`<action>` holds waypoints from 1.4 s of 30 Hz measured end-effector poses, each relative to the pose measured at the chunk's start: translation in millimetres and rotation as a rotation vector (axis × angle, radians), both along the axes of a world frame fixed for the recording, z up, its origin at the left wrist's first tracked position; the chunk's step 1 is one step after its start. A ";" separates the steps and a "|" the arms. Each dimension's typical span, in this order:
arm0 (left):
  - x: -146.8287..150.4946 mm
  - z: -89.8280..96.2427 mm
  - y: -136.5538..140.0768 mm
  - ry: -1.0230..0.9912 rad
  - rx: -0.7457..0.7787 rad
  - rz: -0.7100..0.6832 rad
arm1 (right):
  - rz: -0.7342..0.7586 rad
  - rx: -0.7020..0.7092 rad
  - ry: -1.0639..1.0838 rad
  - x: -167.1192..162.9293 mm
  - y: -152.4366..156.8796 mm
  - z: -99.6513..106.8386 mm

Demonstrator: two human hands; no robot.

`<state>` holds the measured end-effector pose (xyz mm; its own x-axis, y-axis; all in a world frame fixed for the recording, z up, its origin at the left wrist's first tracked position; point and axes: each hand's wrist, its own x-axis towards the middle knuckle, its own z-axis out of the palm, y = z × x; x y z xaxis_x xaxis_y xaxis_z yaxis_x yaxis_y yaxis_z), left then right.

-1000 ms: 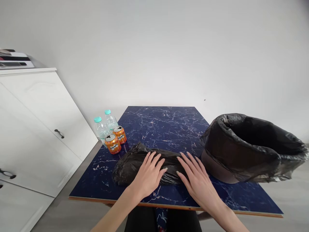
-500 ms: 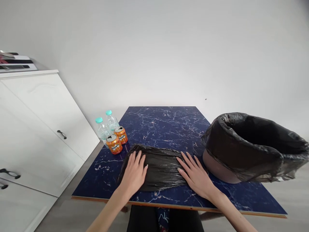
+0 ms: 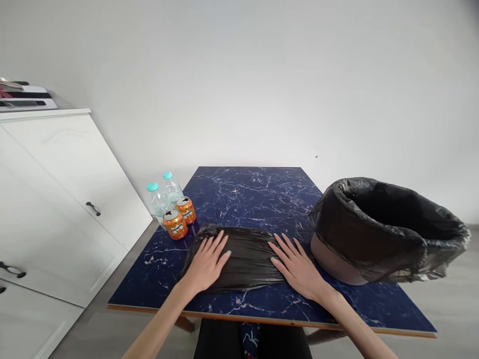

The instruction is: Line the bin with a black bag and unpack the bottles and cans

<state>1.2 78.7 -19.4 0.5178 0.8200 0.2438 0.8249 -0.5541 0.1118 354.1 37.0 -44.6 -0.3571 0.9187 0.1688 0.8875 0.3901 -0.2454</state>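
Observation:
A folded black plastic bag (image 3: 245, 259) lies flat near the front of the table, its surface creased crosswise. My left hand (image 3: 207, 262) rests on its left part, palm down with the fingers spread. On its right end lies my right hand (image 3: 297, 267), also flat with fingers apart. Left of the bag stand two orange soda cans, a nearer can (image 3: 175, 225) and a farther can (image 3: 186, 210), both with opened tops. Just behind them are two clear bottles with turquoise caps, one bottle (image 3: 159, 200) nearer and one bottle (image 3: 172, 188) farther back.
A bin (image 3: 333, 257) lined with a black bag (image 3: 374, 239) stands at the right of the blue marbled table (image 3: 250, 194). White cabinets (image 3: 75, 199) with dark handles are on the left. A pale wall (image 3: 239, 89) rises behind the table.
The bag looks a little smoother and tauter between my hands, which have shifted slightly on it. The whole view has moved a little; cans, bottles and bin stand as before.

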 end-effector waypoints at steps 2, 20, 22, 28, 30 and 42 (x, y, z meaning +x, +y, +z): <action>-30.3 5.7 -2.8 0.002 -0.004 0.021 | 0.020 -0.003 0.007 0.0 5.1 0.5; -94.0 57.5 -66.2 -0.641 -0.062 0.281 | 0.245 0.099 0.274 -232.0 -68.2 20.5; -98.4 63.5 -70.1 -0.677 -0.027 0.297 | 0.189 0.127 0.326 -234.2 -75.1 15.2; -90.6 83.3 -83.8 -0.754 0.021 0.310 | 0.186 0.165 0.465 -215.5 -97.3 25.2; -83.6 88.8 -85.9 -0.766 0.048 0.288 | 0.163 0.072 0.627 -203.7 -100.9 33.6; 21.6 88.1 -84.3 -0.438 0.208 -0.205 | -0.416 -0.444 1.569 -94.0 -46.8 44.8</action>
